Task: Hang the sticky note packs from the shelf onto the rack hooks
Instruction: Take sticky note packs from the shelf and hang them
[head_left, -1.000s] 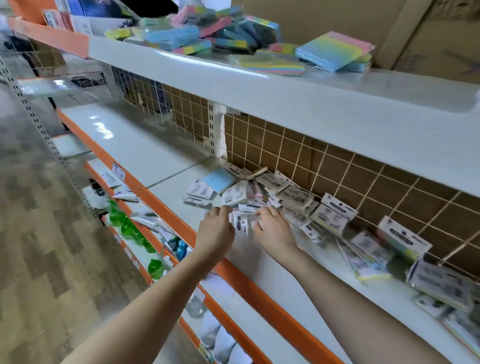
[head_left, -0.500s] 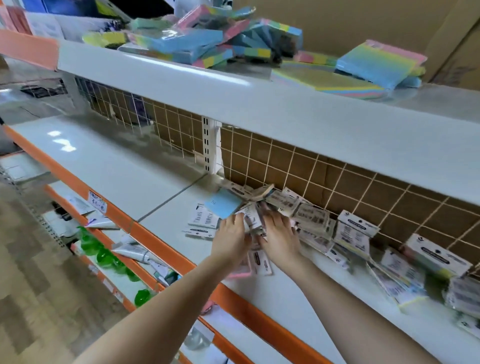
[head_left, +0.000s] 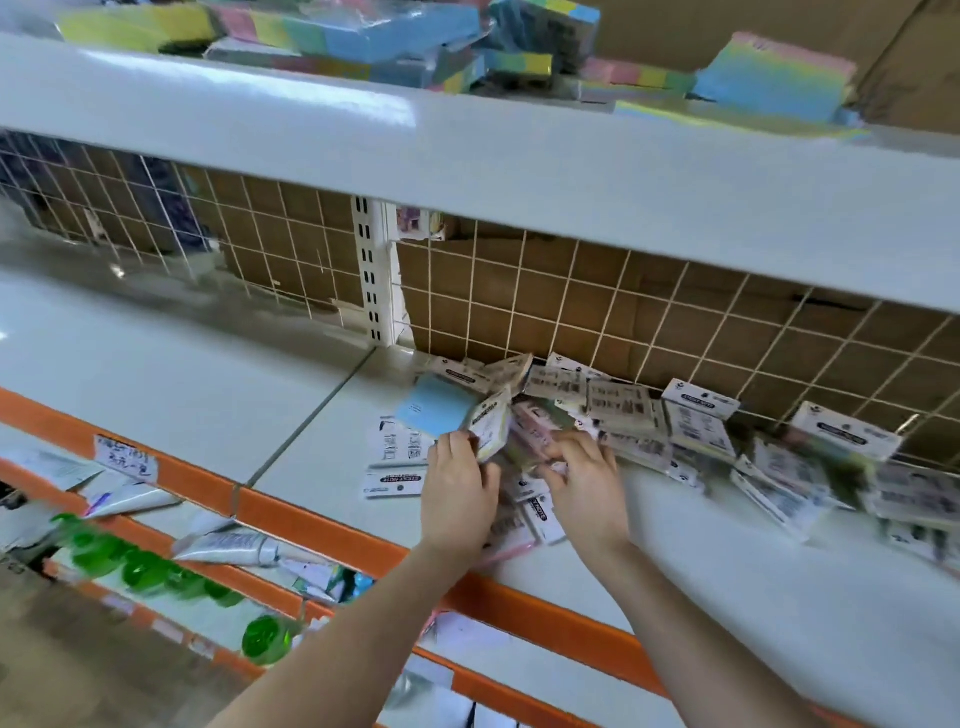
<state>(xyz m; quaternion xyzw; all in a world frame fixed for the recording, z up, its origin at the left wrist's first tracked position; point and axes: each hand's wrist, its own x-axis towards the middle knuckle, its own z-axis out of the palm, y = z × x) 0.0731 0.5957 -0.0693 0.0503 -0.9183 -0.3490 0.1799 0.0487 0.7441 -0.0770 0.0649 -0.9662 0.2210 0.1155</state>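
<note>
Left hand (head_left: 460, 493) grips a white-labelled sticky note pack (head_left: 491, 426); right hand (head_left: 584, 486), fingers curled, pinches packs in the heap on the white metal shelf (head_left: 727, 582).

Shelf (head_left: 171, 364) is showing pale grey-white, with an orange front edge (head_left: 322, 525). Back grid (head_left: 571, 312) is showing cream-white wire squares over brown cardboard. Sticky note packs (head_left: 623, 410) are showing white labels with black print; one pack (head_left: 434, 410) is showing plain light blue. Upper pads (head_left: 774, 78) are showing pastel blue, green, yellow and pink bands. Lower bottles (head_left: 137, 569) are showing bright green.
</note>
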